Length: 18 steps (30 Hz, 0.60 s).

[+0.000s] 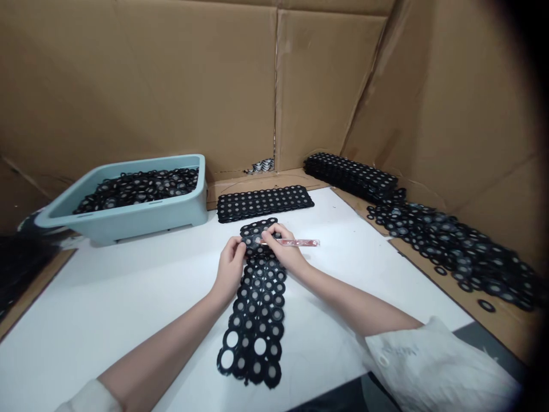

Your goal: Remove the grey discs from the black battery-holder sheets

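A long sheet of joined black rings (257, 309) lies lengthwise before me on the white tabletop. Most rings have grey centres; a few at the near end show white. My left hand (232, 266) pinches the sheet's left edge toward its far end, fingers closed. Opposite it, my right hand (286, 250) grips a slim tool with a red, clear-wrapped handle (306, 242). The tool's thin tip points left onto the rings between both hands. Its exact kind I cannot make out.
A light blue bin (150, 220) at the left holds loose black rings (141, 189). Behind the sheet lies a flat stack of ring sheets (266, 202). At the right are a taller stack (349, 174) and a loose ring heap (458, 246). Cardboard walls (193, 80) surround the table.
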{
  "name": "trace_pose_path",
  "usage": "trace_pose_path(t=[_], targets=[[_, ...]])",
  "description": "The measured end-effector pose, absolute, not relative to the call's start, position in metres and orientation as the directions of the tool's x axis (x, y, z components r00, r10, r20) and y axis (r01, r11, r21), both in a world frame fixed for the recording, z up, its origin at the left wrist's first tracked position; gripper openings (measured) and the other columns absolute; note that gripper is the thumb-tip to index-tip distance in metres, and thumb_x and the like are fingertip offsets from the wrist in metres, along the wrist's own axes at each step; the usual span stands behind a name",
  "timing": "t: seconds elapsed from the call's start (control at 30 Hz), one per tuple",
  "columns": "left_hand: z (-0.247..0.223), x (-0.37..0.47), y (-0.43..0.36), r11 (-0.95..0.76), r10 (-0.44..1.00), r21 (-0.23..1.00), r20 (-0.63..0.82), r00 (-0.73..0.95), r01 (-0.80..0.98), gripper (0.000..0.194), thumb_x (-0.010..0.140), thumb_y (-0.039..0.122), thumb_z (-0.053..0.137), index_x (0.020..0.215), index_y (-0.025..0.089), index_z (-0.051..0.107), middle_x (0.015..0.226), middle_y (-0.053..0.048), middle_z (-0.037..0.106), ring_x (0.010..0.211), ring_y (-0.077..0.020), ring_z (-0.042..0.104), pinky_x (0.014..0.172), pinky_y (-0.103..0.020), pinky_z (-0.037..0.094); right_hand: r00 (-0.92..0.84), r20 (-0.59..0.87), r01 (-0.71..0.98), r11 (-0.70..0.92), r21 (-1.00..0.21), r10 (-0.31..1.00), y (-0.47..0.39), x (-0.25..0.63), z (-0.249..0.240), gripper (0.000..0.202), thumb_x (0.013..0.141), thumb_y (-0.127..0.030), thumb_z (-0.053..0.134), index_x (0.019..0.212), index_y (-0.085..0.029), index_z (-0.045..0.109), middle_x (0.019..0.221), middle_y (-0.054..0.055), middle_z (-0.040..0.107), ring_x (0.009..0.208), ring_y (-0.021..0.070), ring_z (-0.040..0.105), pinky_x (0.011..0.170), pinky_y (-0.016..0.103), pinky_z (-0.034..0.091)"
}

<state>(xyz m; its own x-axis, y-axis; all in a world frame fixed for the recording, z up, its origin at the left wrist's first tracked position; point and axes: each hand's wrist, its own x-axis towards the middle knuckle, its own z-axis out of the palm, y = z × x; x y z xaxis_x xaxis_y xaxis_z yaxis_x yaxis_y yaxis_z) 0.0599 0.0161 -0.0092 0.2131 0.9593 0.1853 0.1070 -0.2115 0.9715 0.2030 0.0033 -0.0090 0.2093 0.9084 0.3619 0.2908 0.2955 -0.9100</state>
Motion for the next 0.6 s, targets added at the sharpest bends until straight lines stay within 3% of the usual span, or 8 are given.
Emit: trace_pose_path(t=[0.2, 0.37, 0.6], targets=[[-0.01, 0.06, 0.015, -0.223, 0.951, 0.97, 0.194, 0.239, 0.099, 0.009, 0.08, 0.027, 0.046, 0.081, 0.02, 0.051, 0.074, 0.003, 0.049, 0.069, -0.0116, 0.043, 0.066, -0.02, 0.033, 0.171, 0.362, 0.186, 0.33, -0.925, 0.917, 0.0, 0.201, -0.006, 0.011, 0.078, -0.032, 0.048, 0.079, -0.021, 0.047, 0.081, 0.0, 0.05, 0.076, 0.0147, 0.052, 0.073, 0.029, 0.043], [-0.008, 0.061, 0.014, -0.189, 0.959, 0.979, 0.167, 0.228, 0.078, 0.011, 0.079, 0.028, 0.047, 0.08, 0.019, 0.053, 0.074, 0.002, 0.05, 0.07, -0.0123, 0.045, 0.067, -0.021, 0.034, 0.182, 0.373, 0.14, 0.351, -0.926, 0.91, -0.004, 0.198, -0.002, 0.014, 0.079, -0.028, 0.047, 0.092, -0.023, 0.046, 0.097, 0.001, 0.049, 0.078, 0.0133, 0.054, 0.073, 0.029, 0.046], [-0.008, 0.061, 0.015, -0.121, 0.971, 0.992, 0.114, 0.213, 0.02, 0.016, 0.078, 0.033, 0.05, 0.076, 0.017, 0.054, 0.07, 0.001, 0.053, 0.066, -0.0118, 0.047, 0.062, -0.021, 0.036, 0.19, 0.375, 0.195, 0.34, -0.92, 0.907, -0.009, 0.196, 0.001, 0.017, 0.079, -0.026, 0.046, 0.096, -0.025, 0.044, 0.103, 0.001, 0.048, 0.087, 0.0136, 0.053, 0.076, 0.027, 0.045]])
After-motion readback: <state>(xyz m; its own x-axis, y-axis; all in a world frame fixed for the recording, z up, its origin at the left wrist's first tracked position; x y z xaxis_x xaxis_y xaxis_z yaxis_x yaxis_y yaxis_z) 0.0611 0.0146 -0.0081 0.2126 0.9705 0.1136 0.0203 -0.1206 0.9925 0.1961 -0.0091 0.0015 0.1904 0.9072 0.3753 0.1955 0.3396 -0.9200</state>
